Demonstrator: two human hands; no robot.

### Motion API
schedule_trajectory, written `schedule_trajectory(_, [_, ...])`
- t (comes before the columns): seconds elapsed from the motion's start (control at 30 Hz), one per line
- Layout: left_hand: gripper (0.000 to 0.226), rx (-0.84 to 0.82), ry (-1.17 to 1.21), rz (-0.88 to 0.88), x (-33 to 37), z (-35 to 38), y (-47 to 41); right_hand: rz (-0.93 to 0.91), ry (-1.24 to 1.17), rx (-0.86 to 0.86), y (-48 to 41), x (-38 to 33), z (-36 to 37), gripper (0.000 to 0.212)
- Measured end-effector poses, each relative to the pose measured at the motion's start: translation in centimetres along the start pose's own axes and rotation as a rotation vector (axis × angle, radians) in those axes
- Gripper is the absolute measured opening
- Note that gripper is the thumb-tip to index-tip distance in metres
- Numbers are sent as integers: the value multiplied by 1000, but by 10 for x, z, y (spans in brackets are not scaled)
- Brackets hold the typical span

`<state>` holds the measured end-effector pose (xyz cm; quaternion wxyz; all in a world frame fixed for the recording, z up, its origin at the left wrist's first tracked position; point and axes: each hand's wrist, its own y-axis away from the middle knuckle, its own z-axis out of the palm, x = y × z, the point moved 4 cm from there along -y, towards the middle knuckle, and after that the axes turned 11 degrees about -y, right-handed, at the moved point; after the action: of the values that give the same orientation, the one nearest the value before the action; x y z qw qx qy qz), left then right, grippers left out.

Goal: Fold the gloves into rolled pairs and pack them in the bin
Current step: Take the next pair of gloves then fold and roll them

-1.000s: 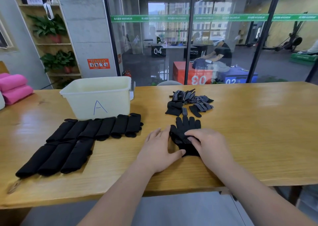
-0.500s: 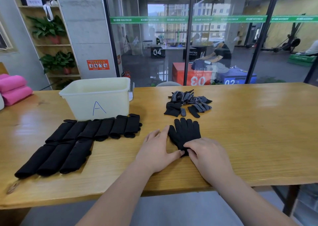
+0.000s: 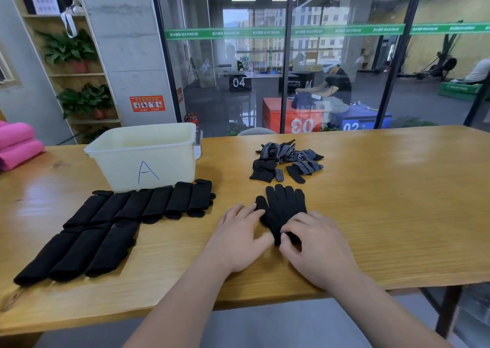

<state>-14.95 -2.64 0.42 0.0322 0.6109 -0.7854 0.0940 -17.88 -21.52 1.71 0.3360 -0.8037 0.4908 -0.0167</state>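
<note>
Glove (image 3: 285, 207) flat on table (image 3: 371, 202) — left hand (image 3: 238, 239) resting against it, fingers straight, right hand (image 3: 315, 247) pinching its cuff

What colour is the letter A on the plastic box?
Blue. The hand-drawn letter A on the pale cream plastic bin shows best in the head view.

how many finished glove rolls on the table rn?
9. Six rolls in a back row just before the bin; three in a front row, nearer left. The bin's floor is hidden, so more may lie inside.
</note>
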Motion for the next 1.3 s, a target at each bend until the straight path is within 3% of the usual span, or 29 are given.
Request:
schedule_trajectory(0.1, [67, 31, 22, -17, -3, 2, -2, 33, -79, 9, -4, 5, 0, 31])
schedule_trajectory(0.2, [84, 19, -66, -48, 1, 4, -3, 124, -178, -19, -19, 14, 1, 22])
schedule_trajectory(0.4, [97, -12, -88, -70, 1, 4, -4, 324, -10, -497, -66, 43, 24, 73])
schedule_trajectory(0.53, [100, -10, -85, -71, 1, 3, -5, 345, 41, -474, -78, 40, 24, 79])
schedule_trajectory(0.67, [102, -4, -85, -71, 1, 4, -6, 330, 97, -577, -77, 33, 38, 82])
schedule_trajectory(0.8, [102, 8, -83, -61, 1, 3, -5, 310, 151, -464, -88, 33, 44, 77])
schedule_trajectory(0.93, [88, 44, -15, -72, -1, 2, -5, 287, 126, -521, -94, 27, 64, 82])
schedule_trajectory(1.17, [55, 333, 207, -203, -13, -11, 0, 361, 117, -565, -102, 24, 79, 88])
schedule_trajectory(1.3, [47, 434, 225, -229, -18, -14, 0, 301, 95, -604, -93, -3, 84, 80])
